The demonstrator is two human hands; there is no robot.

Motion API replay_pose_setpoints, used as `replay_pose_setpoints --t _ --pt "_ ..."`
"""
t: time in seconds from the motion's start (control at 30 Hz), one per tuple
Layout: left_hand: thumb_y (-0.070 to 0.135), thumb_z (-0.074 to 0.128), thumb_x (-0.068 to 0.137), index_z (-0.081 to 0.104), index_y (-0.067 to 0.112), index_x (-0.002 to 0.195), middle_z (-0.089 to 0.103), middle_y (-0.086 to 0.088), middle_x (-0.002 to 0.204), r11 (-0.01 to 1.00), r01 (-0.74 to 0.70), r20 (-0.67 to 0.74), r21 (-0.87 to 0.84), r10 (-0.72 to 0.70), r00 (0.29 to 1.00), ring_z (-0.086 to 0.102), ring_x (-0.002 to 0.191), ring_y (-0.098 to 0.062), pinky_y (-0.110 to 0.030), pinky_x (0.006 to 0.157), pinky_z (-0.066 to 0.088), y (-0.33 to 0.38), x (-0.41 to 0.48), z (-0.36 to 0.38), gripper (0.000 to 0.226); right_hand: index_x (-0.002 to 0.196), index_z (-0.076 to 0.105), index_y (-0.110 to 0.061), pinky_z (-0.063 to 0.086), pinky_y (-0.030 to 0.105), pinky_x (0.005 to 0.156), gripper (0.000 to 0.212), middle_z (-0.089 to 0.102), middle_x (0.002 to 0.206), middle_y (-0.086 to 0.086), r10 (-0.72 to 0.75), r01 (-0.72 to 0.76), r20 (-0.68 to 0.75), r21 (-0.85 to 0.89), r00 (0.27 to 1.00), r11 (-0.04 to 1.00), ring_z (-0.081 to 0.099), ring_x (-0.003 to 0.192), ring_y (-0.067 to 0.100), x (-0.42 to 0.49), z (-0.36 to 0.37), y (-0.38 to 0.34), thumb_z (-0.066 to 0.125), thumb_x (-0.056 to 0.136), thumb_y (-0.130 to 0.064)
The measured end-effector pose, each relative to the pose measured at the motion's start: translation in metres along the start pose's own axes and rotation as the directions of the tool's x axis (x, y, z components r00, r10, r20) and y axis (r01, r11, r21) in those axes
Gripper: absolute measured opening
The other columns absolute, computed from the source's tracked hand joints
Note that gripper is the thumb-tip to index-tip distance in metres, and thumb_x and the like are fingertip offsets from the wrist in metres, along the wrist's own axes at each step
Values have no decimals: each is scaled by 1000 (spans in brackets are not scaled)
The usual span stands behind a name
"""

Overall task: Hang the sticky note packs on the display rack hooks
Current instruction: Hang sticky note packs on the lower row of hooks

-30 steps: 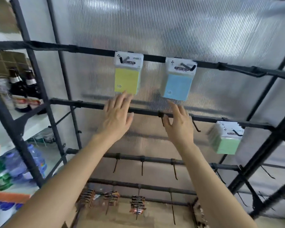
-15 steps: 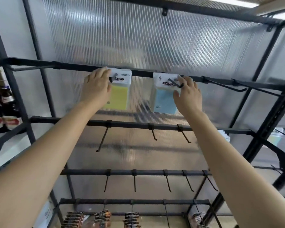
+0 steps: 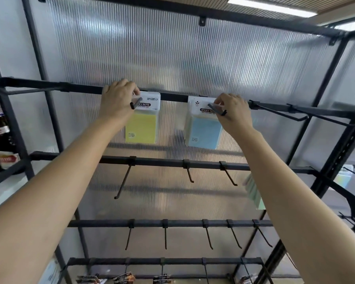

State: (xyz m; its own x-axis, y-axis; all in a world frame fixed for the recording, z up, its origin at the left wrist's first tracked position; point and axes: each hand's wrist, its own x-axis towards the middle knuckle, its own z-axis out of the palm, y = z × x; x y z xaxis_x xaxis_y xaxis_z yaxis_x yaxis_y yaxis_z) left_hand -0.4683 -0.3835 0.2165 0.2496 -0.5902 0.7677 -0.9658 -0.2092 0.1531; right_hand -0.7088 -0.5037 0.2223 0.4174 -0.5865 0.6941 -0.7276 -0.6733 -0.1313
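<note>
Two sticky note packs hang from hooks on the upper bar [image 3: 172, 96] of the black display rack. The yellow pack [image 3: 142, 125] hangs on the left hook, and my left hand [image 3: 118, 101] grips its white header card at the upper left corner, beside the hook's tip. The blue pack [image 3: 203, 133] hangs to the right; my right hand [image 3: 233, 111] pinches its header's right side at the hook. A green pack [image 3: 254, 192] hangs lower on the right, partly hidden behind my right forearm.
Bare hooks [image 3: 122, 181] stick out from the two middle bars, and long empty hooks [image 3: 281, 112] extend right of the blue pack. Small dark packets [image 3: 124, 278] hang at the bottom row. Bottles [image 3: 0, 140] stand on a shelf at far left. A ribbed translucent panel backs the rack.
Both hands rose from the second bar to the top bar and took hold of the yellow and blue packs' headers. The view tilted upward.
</note>
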Motion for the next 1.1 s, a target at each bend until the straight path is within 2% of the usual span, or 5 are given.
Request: replay_pose_setpoints --t 0.17,0.4,0.8,0.93,1.1 --pt "15 43 94 56 3 107 57 -17 109 999 15 117 39 -19 993 48 103 -32 -38 84 28 -2 2 -2 22 102 59 -2 31 33 72 19 62 104 17 9 -8 67 -9 998 1000 52 99 34 0 -3 -2 45 93 -12" --pt "2 40 92 53 4 100 55 -12 103 999 37 110 7 -38 993 45 97 -27 -37 81 27 2 -9 -13 16 91 58 -3 26 29 66 20 62 93 14 46 -50 44 90 998 995 53 90 31 -10 -10 -5 43 96 -14" --pt "9 46 94 58 1 101 62 -14 106 995 -97 -49 -32 96 994 49 96 -31 -37 78 28 8 -53 -50 16 98 62 -6 41 35 64 25 65 100 12 74 -66 -61 121 995 990 54 94 31 -55 -43 -20 40 86 1" --pt "17 43 98 57 2 97 61 -13 99 990 -136 -103 -23 133 986 49 92 -30 -34 76 25 10 -64 -65 21 95 60 -5 28 30 58 23 57 87 8 46 -35 -128 81 991 996 49 79 28 -67 -58 -25 39 87 0" --pt "18 44 97 57 2 96 61 -13 99 984 -178 -146 -24 172 974 52 94 -30 -38 84 32 26 -68 -83 21 93 59 -4 31 30 59 23 61 93 17 20 -14 -185 30 983 999 53 82 33 -71 -80 -27 38 87 0"
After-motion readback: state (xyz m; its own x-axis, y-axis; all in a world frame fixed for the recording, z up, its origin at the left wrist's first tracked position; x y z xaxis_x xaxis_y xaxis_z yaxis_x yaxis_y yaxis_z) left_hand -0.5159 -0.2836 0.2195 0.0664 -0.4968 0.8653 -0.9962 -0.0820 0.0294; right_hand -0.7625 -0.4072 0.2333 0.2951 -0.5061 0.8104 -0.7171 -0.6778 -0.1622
